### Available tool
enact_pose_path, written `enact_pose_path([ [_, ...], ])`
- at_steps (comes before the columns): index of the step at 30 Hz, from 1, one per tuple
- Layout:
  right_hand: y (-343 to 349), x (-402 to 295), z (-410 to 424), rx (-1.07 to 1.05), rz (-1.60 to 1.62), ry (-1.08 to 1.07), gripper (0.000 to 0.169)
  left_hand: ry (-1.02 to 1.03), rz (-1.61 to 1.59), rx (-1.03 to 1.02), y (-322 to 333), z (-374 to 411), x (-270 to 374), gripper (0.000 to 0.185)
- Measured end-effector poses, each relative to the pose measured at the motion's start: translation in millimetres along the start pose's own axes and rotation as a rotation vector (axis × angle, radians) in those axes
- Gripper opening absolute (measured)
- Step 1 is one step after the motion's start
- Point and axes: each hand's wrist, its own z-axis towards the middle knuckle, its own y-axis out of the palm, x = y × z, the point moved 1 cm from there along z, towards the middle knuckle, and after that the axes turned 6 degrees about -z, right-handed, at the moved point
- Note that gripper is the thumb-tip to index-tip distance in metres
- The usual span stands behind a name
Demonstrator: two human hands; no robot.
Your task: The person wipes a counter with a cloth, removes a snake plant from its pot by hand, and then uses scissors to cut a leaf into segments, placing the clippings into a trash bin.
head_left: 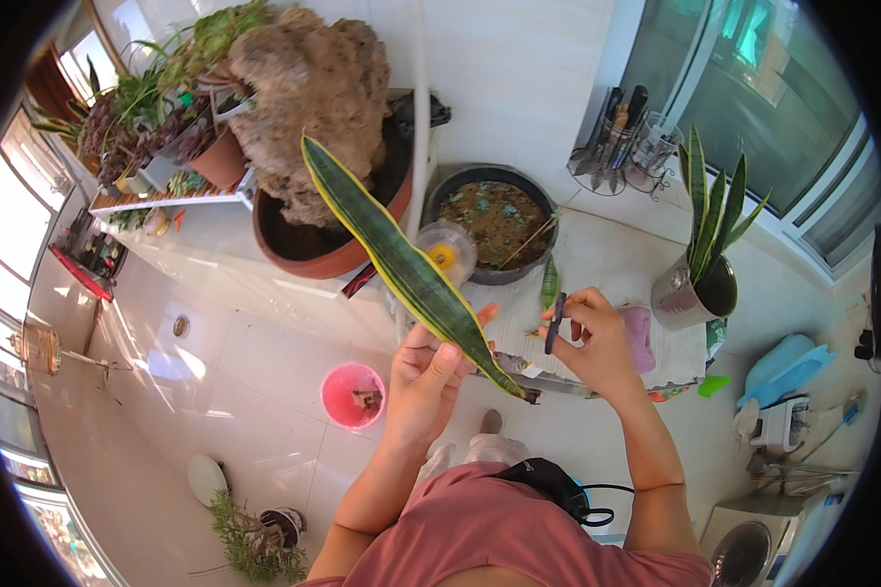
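Observation:
My left hand (432,378) grips a long snake plant leaf (404,275), green with yellow margins, near its lower end. The leaf slants from upper left to lower right, and its brown cut base points toward my right side. Between the thumb and fingers of my right hand (595,337) is a small black tool (555,323); its exact kind cannot be made out. It is held apart from the leaf. Behind it, a shorter snake plant leaf piece (550,285) lies on the pale ledge (598,242). A pinkish-purple cloth (638,339) rests beside my right hand.
A round black pot of soil (495,268) stands on the ledge, with a clear plastic cup (459,246) against it. Rightward is a potted snake plant (712,213). A big rock (308,95) rises from a brown basin (301,264). On the floor is a pink bin (335,392).

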Motion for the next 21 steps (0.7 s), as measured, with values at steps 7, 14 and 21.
enact_pose_path([
  [7, 61, -83, -16, -0.269, 0.559, 0.178, 0.033, 0.120, -0.075, 0.181, -58, -68, 80, 0.039],
  [14, 131, -138, -37, -0.496, 0.812, 0.183, 0.034, 0.263, -0.136, 0.372, -101, -124, 141, 0.032],
  [21, 164, -169, -58, -0.807, 0.192, 0.003, 0.072, 0.486, -0.013, 0.486, -132, -159, 168, 0.036],
])
